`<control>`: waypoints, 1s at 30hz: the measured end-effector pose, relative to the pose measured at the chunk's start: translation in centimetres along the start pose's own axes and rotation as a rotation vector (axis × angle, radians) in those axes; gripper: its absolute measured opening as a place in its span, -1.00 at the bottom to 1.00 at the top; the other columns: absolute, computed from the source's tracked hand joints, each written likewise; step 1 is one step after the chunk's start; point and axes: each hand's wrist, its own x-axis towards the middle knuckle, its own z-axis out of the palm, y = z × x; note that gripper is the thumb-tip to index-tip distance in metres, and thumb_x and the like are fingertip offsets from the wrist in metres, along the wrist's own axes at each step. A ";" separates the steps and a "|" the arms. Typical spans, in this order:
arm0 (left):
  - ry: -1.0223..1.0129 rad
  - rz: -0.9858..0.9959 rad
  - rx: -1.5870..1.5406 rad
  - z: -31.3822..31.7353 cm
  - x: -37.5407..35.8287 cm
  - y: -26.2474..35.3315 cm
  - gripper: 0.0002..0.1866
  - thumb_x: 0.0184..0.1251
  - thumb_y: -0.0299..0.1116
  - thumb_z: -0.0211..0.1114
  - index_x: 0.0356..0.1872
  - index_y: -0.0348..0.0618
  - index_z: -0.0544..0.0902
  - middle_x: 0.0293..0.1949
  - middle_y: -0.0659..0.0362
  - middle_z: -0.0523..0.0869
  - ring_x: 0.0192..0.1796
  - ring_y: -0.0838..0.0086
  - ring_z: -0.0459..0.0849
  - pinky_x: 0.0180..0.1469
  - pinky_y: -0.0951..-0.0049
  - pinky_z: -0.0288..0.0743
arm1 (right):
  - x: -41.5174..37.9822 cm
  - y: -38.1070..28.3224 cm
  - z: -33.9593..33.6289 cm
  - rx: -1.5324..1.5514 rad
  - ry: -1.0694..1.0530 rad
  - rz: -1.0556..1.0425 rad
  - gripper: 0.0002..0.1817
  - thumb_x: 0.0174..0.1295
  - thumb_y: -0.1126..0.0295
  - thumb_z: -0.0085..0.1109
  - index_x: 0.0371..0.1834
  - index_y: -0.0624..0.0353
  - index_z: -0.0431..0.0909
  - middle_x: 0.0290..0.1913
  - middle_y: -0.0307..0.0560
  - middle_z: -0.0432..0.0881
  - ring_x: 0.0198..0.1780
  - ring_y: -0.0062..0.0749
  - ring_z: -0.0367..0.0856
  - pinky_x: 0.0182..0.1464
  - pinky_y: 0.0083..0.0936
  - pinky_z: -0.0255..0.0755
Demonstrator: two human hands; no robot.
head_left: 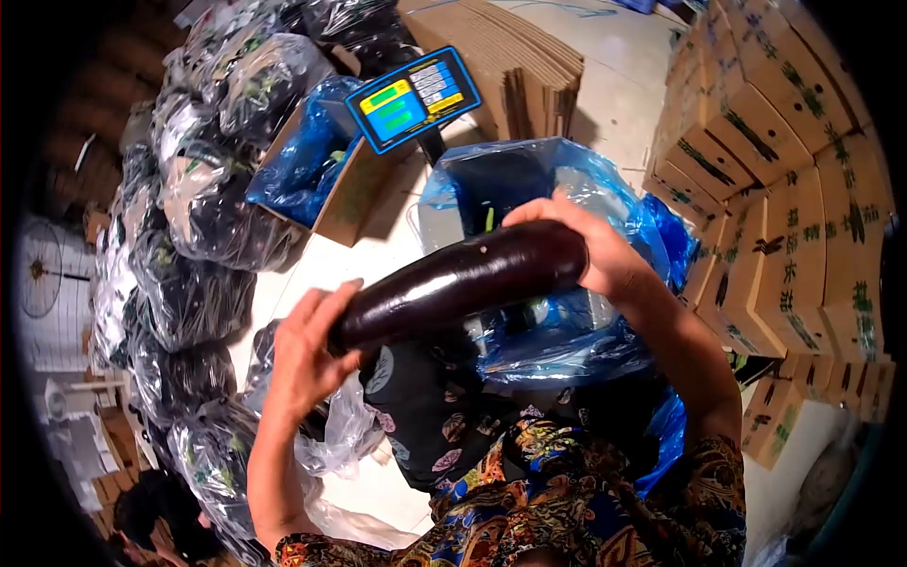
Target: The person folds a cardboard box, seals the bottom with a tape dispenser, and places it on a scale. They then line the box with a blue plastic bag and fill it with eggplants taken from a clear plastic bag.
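Observation:
A long, glossy dark purple eggplant (pixel 463 276) is held level across my body, between both hands. My left hand (pixel 316 340) grips its narrower end, thumb below and fingers on top. Around the thick end curls my right hand (pixel 586 241), its fingers over the upper side. Beneath the eggplant stands an open box lined with a blue plastic bag (pixel 567 364). A bit of green and some clear plastic show inside it; the eggplant hides much of the rest.
A scale display (pixel 414 99) on a post stands beyond the box. Bagged produce (pixel 222 189) is piled at left, near another blue-lined carton (pixel 345 203). Flattened cardboard (pixel 501 57) lies at the back. Stacked printed cartons (pixel 775 236) line the right.

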 end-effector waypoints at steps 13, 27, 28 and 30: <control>0.229 0.304 0.281 11.0 15.7 -1.0 -0.27 -0.06 -0.43 0.48 0.26 0.01 0.44 -0.27 0.03 0.56 -0.18 0.04 0.61 -0.14 0.15 0.53 | -3.7 3.6 -5.9 -0.245 0.044 0.442 -0.42 0.11 0.03 0.38 0.09 0.17 0.53 -0.11 -0.13 0.61 -0.06 -0.48 0.56 0.02 -0.55 0.38; -0.314 -0.016 -0.283 16.3 17.7 -3.1 -0.58 0.20 -0.35 0.31 0.09 -0.24 0.58 -0.16 -0.06 0.75 -0.11 0.25 0.75 0.00 0.33 0.58 | -0.2 12.9 -8.9 -0.635 0.469 0.607 -0.24 0.09 0.06 0.38 0.12 0.47 0.30 -0.02 0.22 0.56 -0.01 -0.12 0.58 0.03 -0.34 0.47; -0.340 -0.021 -0.271 16.2 17.5 -3.0 -0.58 0.22 -0.34 0.32 0.10 -0.25 0.58 -0.11 -0.08 0.74 -0.08 0.25 0.74 0.00 0.34 0.57 | 0.2 13.3 -8.7 -0.726 0.475 0.636 -0.16 0.06 0.05 0.39 0.17 0.54 0.23 0.05 0.34 0.53 0.06 0.00 0.57 0.10 -0.29 0.45; -0.388 -0.037 -0.263 15.9 17.1 -2.7 -0.57 0.23 -0.32 0.32 0.11 -0.25 0.57 -0.09 -0.08 0.73 -0.06 0.24 0.73 0.02 0.34 0.57 | 0.7 14.2 -8.7 -0.870 0.454 0.674 0.00 0.03 0.04 0.39 0.26 0.62 0.05 0.13 0.49 0.47 0.16 0.16 0.52 0.22 -0.24 0.40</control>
